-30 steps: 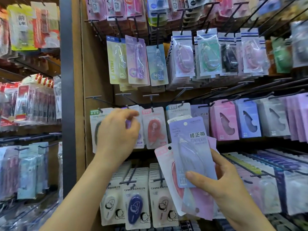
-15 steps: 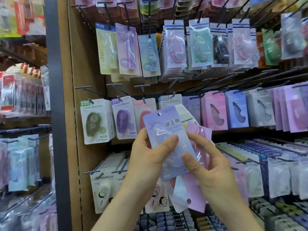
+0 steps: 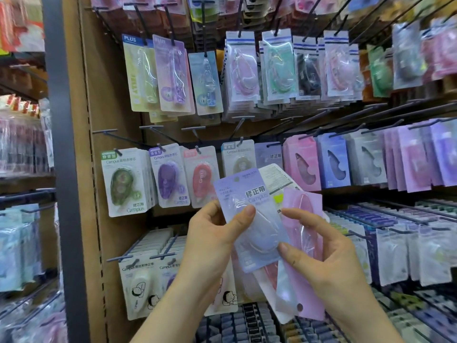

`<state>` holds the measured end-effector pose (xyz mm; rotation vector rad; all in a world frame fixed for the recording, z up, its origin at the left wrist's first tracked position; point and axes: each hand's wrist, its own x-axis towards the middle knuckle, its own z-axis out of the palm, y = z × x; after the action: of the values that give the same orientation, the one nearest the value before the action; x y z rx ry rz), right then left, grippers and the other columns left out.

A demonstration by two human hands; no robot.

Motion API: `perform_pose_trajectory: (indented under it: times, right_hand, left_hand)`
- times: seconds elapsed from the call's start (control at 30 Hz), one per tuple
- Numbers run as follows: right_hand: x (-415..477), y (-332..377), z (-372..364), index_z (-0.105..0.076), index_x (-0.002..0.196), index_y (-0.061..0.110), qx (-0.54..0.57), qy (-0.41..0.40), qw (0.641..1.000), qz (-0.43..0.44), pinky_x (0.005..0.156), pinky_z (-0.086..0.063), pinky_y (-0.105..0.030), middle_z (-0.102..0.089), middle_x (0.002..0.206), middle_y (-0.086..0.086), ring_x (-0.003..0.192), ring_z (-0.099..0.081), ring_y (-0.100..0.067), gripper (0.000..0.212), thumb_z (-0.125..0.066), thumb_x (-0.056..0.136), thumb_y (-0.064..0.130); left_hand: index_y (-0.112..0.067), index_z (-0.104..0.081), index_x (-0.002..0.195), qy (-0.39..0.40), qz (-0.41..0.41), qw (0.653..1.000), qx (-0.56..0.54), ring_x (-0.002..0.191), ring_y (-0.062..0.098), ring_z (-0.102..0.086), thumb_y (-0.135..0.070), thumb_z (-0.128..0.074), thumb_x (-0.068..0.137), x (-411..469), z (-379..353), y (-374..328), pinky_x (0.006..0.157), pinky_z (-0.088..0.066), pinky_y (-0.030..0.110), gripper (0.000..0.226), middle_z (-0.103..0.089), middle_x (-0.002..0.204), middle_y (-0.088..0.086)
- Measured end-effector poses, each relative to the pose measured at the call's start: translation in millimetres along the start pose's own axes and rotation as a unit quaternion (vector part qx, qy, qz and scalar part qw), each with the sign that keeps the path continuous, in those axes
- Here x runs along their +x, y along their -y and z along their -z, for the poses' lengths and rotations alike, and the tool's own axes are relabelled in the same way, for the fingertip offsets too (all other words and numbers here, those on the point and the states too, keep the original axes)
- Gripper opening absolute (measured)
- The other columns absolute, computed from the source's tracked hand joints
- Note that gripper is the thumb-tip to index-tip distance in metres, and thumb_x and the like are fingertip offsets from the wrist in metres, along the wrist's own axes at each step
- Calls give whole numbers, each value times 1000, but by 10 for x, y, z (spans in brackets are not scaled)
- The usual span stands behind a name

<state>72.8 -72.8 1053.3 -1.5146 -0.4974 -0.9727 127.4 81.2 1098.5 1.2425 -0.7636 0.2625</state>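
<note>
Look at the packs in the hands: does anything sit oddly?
Yes. The pink pack in the right hand is upside down: its hang hole shows at the bottom. The purple pack, pinched by the left hand, leans left in front of it. The packs are fanned, not stacked square.

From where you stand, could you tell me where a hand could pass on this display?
There is bare board in the strip between the PLUS packs above and the Campus packs below, and on the wooden side panel left of the green pack. The upper right rows are crowded, packs overlapping.
</note>
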Motion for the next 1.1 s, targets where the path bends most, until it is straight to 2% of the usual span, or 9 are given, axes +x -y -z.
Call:
perform_pose_trajectory:
  times: [0.2, 0.3, 0.4, 0.57, 0.63, 0.77, 0.87, 1.0, 1.1]
  right_hand:
    - [-3, 79, 316, -71, 99, 49, -107, -12, 994, 1, 88, -35, 3, -66, 110, 32, 112, -52, 17, 55, -80, 73, 2]
    - [12, 62, 497, -68, 100, 56, -184, -45, 982, 5, 88, -34, 4, -64, 112, 35, 113, -50, 18, 58, -82, 73, 7]
    - [35, 103, 678, -67, 99, 59, -220, -45, 975, 5, 90, -35, 0, -61, 110, 40, 111, -48, 22, 59, -81, 73, 8]
    - [112, 151, 1064, -68, 100, 58, -239, -47, 970, 5, 86, -31, 7, -68, 110, 21, 109, -51, 19, 58, -83, 72, 9]
    - [165, 137, 1223, -69, 98, 58, -227, -57, 972, 5, 84, -31, 7, -66, 114, 15, 108, -52, 19, 58, -84, 70, 10]
    - [266, 43, 1481, -69, 96, 58, -205, -34, 978, 5, 84, -33, 7, -66, 114, 14, 106, -53, 18, 60, -84, 69, 6]
    - [328, -28, 1602, -70, 94, 57, -186, -12, 983, 4, 81, -32, 6, -66, 112, 12, 104, -55, 15, 63, -85, 67, 2]
    - [394, -98, 1703, -71, 90, 57, -154, 22, 988, -7, 77, -34, 6, -66, 110, 8, 101, -56, 14, 60, -85, 68, 4]
    - [435, -150, 1748, -70, 93, 58, -129, 54, 990, -11, 80, -34, 6, -64, 113, 12, 105, -53, 16, 59, -85, 69, 6]
  left_hand:
    - [-12, -69, 106, 7, 16, 1000, 6, 86, 25, -74, -19, -71, 79, 90, -41, 49, 67, -58, 31, 27, -77, 94, 9]
    - [-18, -67, 110, 14, -1, 1000, 21, 88, 24, -74, -20, -69, 82, 195, -57, 79, 73, -59, 36, 29, -77, 95, 7]
    - [-25, -60, 125, 35, -33, 996, 73, 93, 16, -73, -16, -61, 94, 331, -86, 96, 75, -59, 28, 32, -76, 101, -2]
    - [-53, -28, 144, 31, -65, 983, 166, 127, 14, -53, -33, -68, 90, 654, -397, 164, 107, -45, 43, 70, -53, 142, -6]
    - [-49, -32, 145, 16, -98, 973, 209, 133, 7, -42, -28, -67, 92, 780, -591, 126, 112, -38, 39, 67, -41, 148, -14]
    - [-30, -40, 147, -22, -107, 964, 245, 134, 5, -38, -24, -65, 93, 962, -907, 103, 113, -32, 28, 60, -43, 147, -13]
    - [-25, -37, 148, -55, -107, 954, 275, 137, 5, -35, -22, -64, 94, 998, -1023, 165, 106, -29, 18, 61, -40, 149, -12]
    - [-24, -37, 149, -90, -101, 946, 294, 135, 6, -38, -23, -64, 94, 1031, -1060, 230, 108, -30, 20, 62, -42, 147, -10]
    - [-22, -35, 150, -102, -94, 932, 336, 133, 3, -36, -21, -62, 95, 1079, -1096, 237, 101, -26, 13, 61, -40, 149, -8]
